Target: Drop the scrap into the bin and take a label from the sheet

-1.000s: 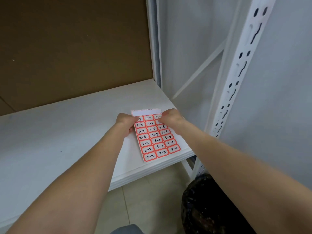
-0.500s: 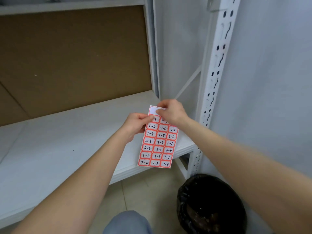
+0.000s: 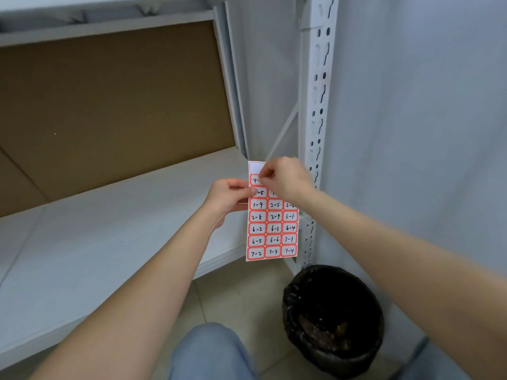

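White shelf far left, black bin near right on floor. Label sheet hangs upright just right of shelf's edge. My left hand pinches its left edge; my right hand fingers pinch a label near top.

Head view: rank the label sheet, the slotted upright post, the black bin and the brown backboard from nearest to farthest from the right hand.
1. Label sheet: pinched by the right hand near its top.
2. Slotted upright post: just right of the hand.
3. Black bin: on the floor below.
4. Brown backboard: far left, behind the shelf.
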A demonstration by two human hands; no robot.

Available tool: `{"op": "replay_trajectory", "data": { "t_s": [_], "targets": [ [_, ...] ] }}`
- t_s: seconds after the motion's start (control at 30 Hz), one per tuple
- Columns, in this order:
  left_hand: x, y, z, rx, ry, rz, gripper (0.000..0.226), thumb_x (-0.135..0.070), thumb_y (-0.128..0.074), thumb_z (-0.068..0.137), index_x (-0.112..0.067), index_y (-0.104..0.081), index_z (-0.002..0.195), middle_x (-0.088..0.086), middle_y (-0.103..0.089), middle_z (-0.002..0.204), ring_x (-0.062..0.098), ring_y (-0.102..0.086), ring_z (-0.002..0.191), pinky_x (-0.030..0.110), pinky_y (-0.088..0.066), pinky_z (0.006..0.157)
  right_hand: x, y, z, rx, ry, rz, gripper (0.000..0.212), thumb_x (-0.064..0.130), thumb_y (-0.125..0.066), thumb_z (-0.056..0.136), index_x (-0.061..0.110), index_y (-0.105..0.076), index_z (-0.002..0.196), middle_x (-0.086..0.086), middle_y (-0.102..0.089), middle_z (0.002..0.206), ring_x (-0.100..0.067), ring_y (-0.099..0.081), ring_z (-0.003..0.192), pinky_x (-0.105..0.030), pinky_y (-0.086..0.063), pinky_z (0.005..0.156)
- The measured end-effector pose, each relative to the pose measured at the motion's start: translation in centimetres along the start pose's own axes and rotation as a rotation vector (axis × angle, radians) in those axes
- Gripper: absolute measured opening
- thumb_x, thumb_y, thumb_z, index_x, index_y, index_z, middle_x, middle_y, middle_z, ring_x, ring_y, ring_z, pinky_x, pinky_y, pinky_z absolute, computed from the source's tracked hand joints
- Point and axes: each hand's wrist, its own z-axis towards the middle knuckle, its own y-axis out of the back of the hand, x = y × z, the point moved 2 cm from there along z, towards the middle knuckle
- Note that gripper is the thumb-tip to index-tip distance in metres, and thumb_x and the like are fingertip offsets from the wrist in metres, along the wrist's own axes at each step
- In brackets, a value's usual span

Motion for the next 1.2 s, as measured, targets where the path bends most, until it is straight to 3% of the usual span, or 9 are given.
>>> {"op": "replay_trajectory", "data": {
  "t_s": [0.1, 0.17, 0.23, 0.43, 0.6, 0.73, 0.93, 1.2],
  "targets": [
    [-0.5, -0.6, -0.4, 0.000, -0.015, -0.012, 0.017, -0.008, -0.069, 0.084, -0.003, -0.066, 0.100, 0.009, -0.072, 0.094, 0.021, -0.071, 0.082, 0.030, -0.059, 0.071, -0.5, 0.2, -0.8, 0.011, -0.013, -0.008, 0.022, 0.029, -0.057, 0.092, 0.020, -0.069, 0.108, 0.001, -0.070, 0.104, -0.015, -0.063, 0.083, -0.023, -0.044, 0.062],
    [-0.9, -0.9, -0.7, 0.008, -0.035, -0.013, 0.016, -0.006, -0.070, 0.083, -0.003, -0.067, 0.098, 0.010, -0.072, 0.092, 0.020, -0.071, 0.079, 0.027, -0.059, 0.066, -0.8, 0.4, -1.3, 0.021, -0.018, 0.017, 0.022, 0.031, -0.059, 0.090, 0.022, -0.069, 0.108, 0.002, -0.070, 0.101, -0.014, -0.062, 0.082, -0.021, -0.040, 0.058],
    [-1.3, -1.1, -0.9, 0.014, -0.053, -0.003, 0.016, -0.005, -0.070, 0.082, -0.003, -0.068, 0.098, 0.009, -0.072, 0.089, 0.018, -0.071, 0.076, 0.023, -0.058, 0.061, -1.0, 0.6, -1.7, 0.017, -0.012, 0.042, 0.022, 0.031, -0.060, 0.090, 0.022, -0.070, 0.107, 0.003, -0.071, 0.099, -0.013, -0.063, 0.084, -0.021, -0.041, 0.060],
    [-2.2, -1.5, -1.2, 0.014, -0.068, 0.061, 0.010, -0.006, -0.070, 0.082, -0.008, -0.070, 0.092, 0.005, -0.071, 0.085, 0.019, -0.070, 0.077, 0.029, -0.059, 0.071, -1.1, 1.1, -2.2, 0.013, 0.004, 0.056, 0.021, 0.030, -0.059, 0.090, 0.021, -0.071, 0.106, 0.002, -0.071, 0.095, -0.015, -0.064, 0.085, -0.025, -0.047, 0.067],
    [-2.7, -1.7, -1.2, 0.012, -0.088, 0.126, 0.008, -0.007, -0.070, 0.082, -0.011, -0.070, 0.089, 0.002, -0.070, 0.082, 0.016, -0.069, 0.075, 0.025, -0.058, 0.067, -0.9, 1.7, -2.4, -0.013, 0.030, -0.033, 0.023, 0.033, -0.056, 0.092, 0.022, -0.070, 0.105, 0.002, -0.071, 0.095, -0.015, -0.056, 0.076, -0.018, -0.033, 0.053],
    [-3.2, -1.9, -1.1, 0.012, -0.103, 0.172, 0.007, -0.007, -0.070, 0.083, -0.011, -0.070, 0.088, 0.003, -0.070, 0.082, 0.016, -0.069, 0.075, 0.025, -0.057, 0.066, -0.9, 2.1, -2.5, -0.032, 0.041, -0.058, 0.023, 0.033, -0.055, 0.092, 0.022, -0.071, 0.105, 0.001, -0.071, 0.095, -0.016, -0.057, 0.077, -0.022, -0.038, 0.061],
    [-3.4, -1.9, -1.0, 0.018, -0.120, 0.204, 0.011, -0.005, -0.070, 0.082, -0.008, -0.072, 0.092, 0.000, -0.069, 0.078, 0.012, -0.068, 0.070, 0.018, -0.055, 0.057, -0.8, 2.0, -2.5, -0.044, 0.064, -0.103, 0.025, 0.036, -0.056, 0.091, 0.022, -0.071, 0.104, 0.001, -0.071, 0.093, -0.015, -0.057, 0.076, -0.022, -0.038, 0.061],
    [-3.3, -1.8, -0.9, 0.001, -0.105, 0.212, 0.008, -0.007, -0.070, 0.083, -0.010, -0.071, 0.090, 0.002, -0.069, 0.082, 0.013, -0.068, 0.072, 0.020, -0.056, 0.059, -0.8, 1.7, -2.3, -0.041, 0.094, -0.131, 0.026, 0.036, -0.052, 0.093, 0.021, -0.071, 0.105, 0.001, -0.071, 0.093, -0.017, -0.063, 0.080, -0.022, -0.043, 0.061]
  ]
}}
